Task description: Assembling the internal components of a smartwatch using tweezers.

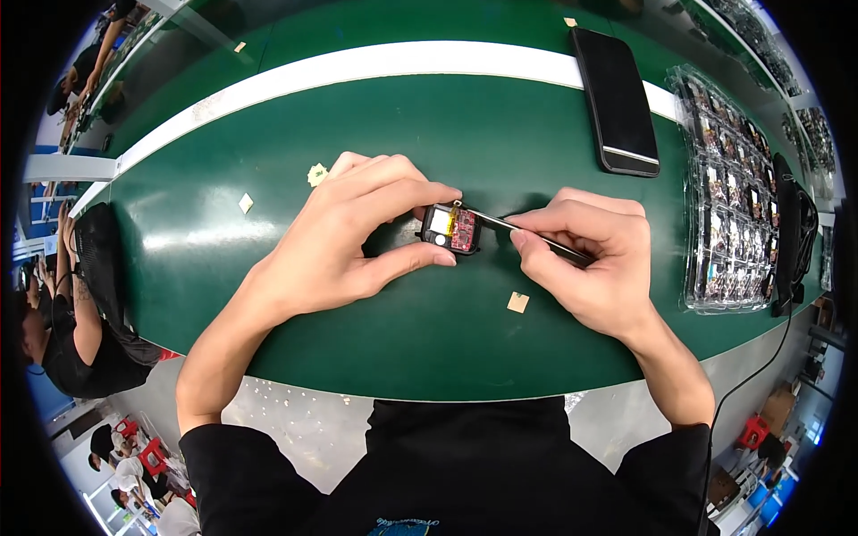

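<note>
A small black electronic device (440, 239) lies open-faced on the green table, showing a red circuit board (464, 230), a silvery part and yellow tape. My left hand (362, 228) grips it between thumb and fingers at its left side. Pinched in my right hand (590, 255) is a pair of slim metal tweezers (496, 221), whose tip meets the device's upper right edge. What the tip touches there is too small to make out.
Clear plastic trays (728, 201) full of small electronic parts stand at the right, beside a black cable (791, 241). A black phone (617, 103) lies across the white strip (375, 61). Small paper pieces (517, 303) dot the green table (384, 357). Other people sit at far left.
</note>
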Motion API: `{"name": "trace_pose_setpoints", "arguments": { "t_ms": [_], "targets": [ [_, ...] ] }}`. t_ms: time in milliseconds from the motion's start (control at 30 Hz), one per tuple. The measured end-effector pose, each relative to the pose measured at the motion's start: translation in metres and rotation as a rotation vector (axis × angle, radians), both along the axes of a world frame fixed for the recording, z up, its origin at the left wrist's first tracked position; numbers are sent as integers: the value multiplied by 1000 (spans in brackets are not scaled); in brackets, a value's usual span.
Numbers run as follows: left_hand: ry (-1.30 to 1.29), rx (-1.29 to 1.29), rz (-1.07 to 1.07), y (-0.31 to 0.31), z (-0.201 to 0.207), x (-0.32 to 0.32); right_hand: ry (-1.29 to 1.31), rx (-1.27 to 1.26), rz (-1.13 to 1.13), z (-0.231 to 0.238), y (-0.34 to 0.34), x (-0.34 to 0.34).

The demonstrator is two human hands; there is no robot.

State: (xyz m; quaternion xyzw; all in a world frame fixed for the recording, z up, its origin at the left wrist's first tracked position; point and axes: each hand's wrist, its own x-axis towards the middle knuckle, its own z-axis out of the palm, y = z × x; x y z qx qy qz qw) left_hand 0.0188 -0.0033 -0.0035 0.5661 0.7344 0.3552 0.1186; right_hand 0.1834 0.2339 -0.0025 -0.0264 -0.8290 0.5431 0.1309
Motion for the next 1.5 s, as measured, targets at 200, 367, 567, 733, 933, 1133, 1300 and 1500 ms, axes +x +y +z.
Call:
{"name": "trace_pose_setpoints", "arguments": {
  "t_ms": [200, 367, 567, 733, 933, 1133, 1300, 1500],
  "targets": [
    [-20, -24, 7, 1, 1, -1, 93, 169, 56, -3, -5, -7],
    [-24, -44, 8, 3, 3, -2, 89, 157, 44, -4, -5, -10],
    [-36, -25, -4, 4, 3, -2, 102, 165, 37, -4, -6, -9],
    [32, 35, -41, 5, 0, -5, 151, 185, -10, -4, -6, -4],
    [48, 21, -20, 4, 1, -5, 234, 346, -31, -6, -8, -6],
    [-5, -15, 4, 3, 2, -6, 327, 459, -19, -13, -10, -8],
    [-13, -22, 15, 3, 1, -7, 352, 474, -13, -16, -12, -9],
    [-25, -38, -1, 2, 1, -9, 378, 492, -8, -18, -13, -8]
  ]
}}
